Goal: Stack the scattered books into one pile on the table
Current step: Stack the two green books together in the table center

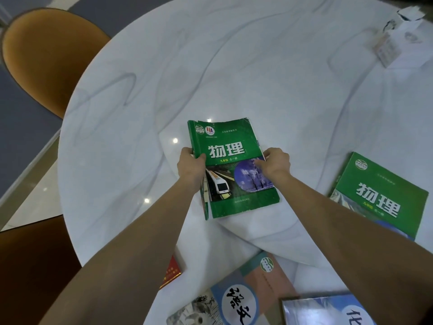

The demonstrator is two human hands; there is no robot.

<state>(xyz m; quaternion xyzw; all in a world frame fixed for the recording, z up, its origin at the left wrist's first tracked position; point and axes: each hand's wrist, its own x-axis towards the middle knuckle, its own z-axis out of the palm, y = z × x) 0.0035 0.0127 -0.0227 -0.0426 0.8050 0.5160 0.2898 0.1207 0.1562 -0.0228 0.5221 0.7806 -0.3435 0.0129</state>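
Left hand (pixel 191 166): closed on the spine edge of the green physics textbook (pixel 230 170), thumb laid on the front cover, the other fingers hidden beneath.
Right hand (pixel 275 160): closed on the opposite, page-side edge of the same textbook, thumb pressed on the cover beside the round blue picture.
Green physics textbook: held face up between both hands near the middle of the round marble table (pixel 210 73); whether its underside is touching the tabletop cannot be told. A second green edge is seen under its spine side, but whether that is another book cannot be told.
Second green physics textbook (pixel 384 198): lying flat on the table well to the right of the held textbook, tilted, partly covered by the right forearm.
Blue and salmon textbook (pixel 253 292): lying flat near the table edge, nearer the person than the held textbook, between the two forearms.
Blue-covered book (pixel 328 310): just right of the blue and salmon textbook, cut off by the frame's lower edge.
Small red booklet (pixel 169 274): near the table edge, partly hidden by the left forearm.
Tissue box (pixel 393 41): at the far right of the table, well apart from the held textbook.
Orange chair (pixel 46 57): beyond the table's rim, far left of the held textbook.
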